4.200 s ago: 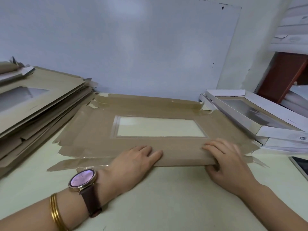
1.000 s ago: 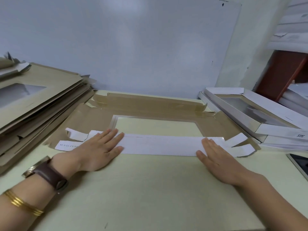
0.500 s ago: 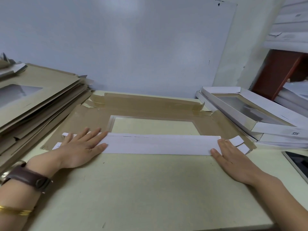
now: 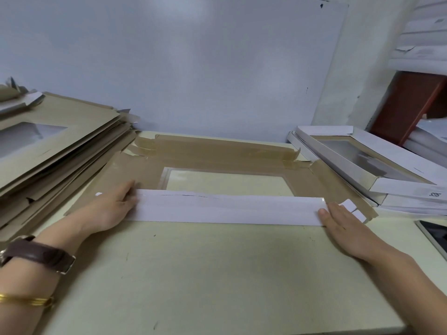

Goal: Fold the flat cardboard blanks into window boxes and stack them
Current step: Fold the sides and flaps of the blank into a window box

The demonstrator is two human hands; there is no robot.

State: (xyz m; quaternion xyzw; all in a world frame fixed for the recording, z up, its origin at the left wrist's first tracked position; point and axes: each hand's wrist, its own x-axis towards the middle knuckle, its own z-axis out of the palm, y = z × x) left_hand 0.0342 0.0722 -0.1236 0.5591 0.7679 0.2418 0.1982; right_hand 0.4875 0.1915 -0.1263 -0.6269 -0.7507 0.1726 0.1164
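A brown cardboard blank (image 4: 217, 158) with a clear window lies flat on the table, brown side up. Its near long flap (image 4: 227, 209) is folded over onto it and shows its white side. My left hand (image 4: 108, 209) presses flat on the flap's left end, fingers straight, covering the small end tabs there. At the flap's right end my right hand (image 4: 343, 223) lies flat, beside two small white tabs (image 4: 353, 210). A stack of flat blanks (image 4: 55, 146) sits at the left. Folded white window boxes (image 4: 377, 165) are stacked at the right.
The pale green table (image 4: 212, 274) runs to its near edge below my arms. A dark tablet or phone (image 4: 435, 235) lies at the right edge. A wall stands close behind the blank. A reddish wooden piece (image 4: 406, 105) and white stacks fill the right corner.
The near flap was folded over to show its white side. Since then both hands have slid outward along it, from its middle to its two ends, flattening it.
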